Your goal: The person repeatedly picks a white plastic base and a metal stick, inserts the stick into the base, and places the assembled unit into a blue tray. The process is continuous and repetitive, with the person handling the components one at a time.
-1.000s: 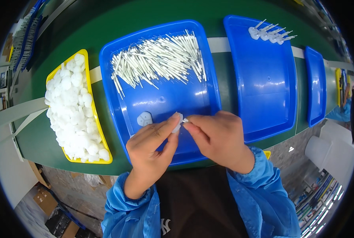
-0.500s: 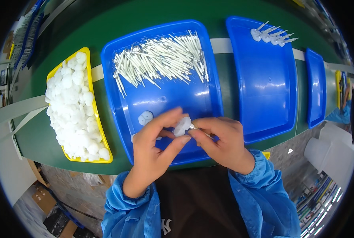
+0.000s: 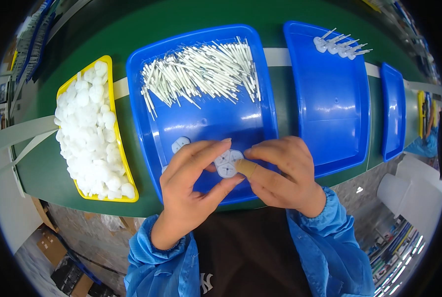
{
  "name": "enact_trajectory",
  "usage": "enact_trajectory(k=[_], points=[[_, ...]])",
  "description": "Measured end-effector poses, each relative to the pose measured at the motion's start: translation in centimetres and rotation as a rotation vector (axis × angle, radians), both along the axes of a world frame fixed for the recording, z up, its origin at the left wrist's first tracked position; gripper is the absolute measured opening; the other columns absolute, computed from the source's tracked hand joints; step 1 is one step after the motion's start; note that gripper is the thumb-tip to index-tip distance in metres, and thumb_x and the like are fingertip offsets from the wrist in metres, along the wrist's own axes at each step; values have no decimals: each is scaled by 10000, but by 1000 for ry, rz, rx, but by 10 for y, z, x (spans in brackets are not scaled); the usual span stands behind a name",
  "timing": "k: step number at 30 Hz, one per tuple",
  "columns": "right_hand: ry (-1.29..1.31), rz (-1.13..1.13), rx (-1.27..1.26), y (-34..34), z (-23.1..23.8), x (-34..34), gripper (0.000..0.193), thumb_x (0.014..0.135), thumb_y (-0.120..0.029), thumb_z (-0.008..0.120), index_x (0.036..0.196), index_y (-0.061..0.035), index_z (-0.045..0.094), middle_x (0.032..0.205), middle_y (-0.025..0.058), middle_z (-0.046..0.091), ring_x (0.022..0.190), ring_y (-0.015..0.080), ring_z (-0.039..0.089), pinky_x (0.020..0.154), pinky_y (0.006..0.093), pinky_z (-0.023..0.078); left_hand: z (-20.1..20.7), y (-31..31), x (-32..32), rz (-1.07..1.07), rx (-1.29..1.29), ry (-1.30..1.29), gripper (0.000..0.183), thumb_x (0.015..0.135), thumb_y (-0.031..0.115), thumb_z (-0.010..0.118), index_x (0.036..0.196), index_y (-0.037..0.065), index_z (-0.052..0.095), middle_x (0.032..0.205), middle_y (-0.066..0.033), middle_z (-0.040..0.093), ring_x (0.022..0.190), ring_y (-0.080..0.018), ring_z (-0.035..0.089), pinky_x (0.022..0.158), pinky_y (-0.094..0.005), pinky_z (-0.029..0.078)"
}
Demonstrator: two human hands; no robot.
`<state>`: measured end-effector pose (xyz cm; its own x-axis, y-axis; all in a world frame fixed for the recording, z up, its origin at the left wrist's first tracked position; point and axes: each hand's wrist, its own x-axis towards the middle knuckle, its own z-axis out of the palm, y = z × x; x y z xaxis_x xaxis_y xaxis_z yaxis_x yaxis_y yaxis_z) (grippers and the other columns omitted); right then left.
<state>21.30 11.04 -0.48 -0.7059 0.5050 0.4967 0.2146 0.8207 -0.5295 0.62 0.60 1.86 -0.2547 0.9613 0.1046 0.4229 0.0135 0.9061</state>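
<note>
My left hand [image 3: 184, 193] pinches a white, lobed plastic disc [image 3: 225, 171] by its edge, over the near part of a blue tray [image 3: 176, 123]. The disc's flat face, with small holes, is turned up. From the other side my right hand [image 3: 290, 178] grips it too; a finger with a tan wrap presses on its face, and the thumb is hidden. Whether the thin stick still sits in the disc cannot be seen. Beside my left hand a similar disc [image 3: 180, 144] lies in the tray. A pile of thin white sticks [image 3: 201, 72] fills the tray's far part.
To the left, a yellow tray [image 3: 130, 192] is heaped with white plastic pieces [image 3: 90, 133]. On the right stands another blue tray [image 3: 329, 133], with several discs with sticks [image 3: 337, 48] at its far end. A narrower-looking blue tray [image 3: 394, 114] lies further right on the green table [image 3: 117, 29].
The disc has turned so its flat face shows upward. My right hand has shifted from pinching the stick to pressing a wrapped finger on the disc; the stick is out of sight.
</note>
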Motion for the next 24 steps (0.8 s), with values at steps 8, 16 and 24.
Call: enact_trajectory(k=[8,16,24], points=[[41,26,-113,1,-2,2,442,793,-83,815,1223,-179,852,1198,28,753,969,238,745,817,376,558,-1,-3,0,-8,67,63,570,763,15,982,1305,21,806,1255,-151,763,1020,-242,773,846,-332,640],[20,51,-29,0,6,5,442,784,-70,802,1211,-172,858,1211,32,754,963,237,747,818,373,561,0,-2,1,-17,88,70,563,776,-26,955,1315,12,797,1250,-146,764,1016,-257,783,849,-343,657],[-91,-35,-92,8,16,-1,421,794,-68,822,1210,-133,844,1219,57,753,1016,276,740,843,405,563,-2,-5,3,-68,88,13,553,777,4,955,1310,30,807,1282,-154,774,1094,-279,771,901,-365,640]])
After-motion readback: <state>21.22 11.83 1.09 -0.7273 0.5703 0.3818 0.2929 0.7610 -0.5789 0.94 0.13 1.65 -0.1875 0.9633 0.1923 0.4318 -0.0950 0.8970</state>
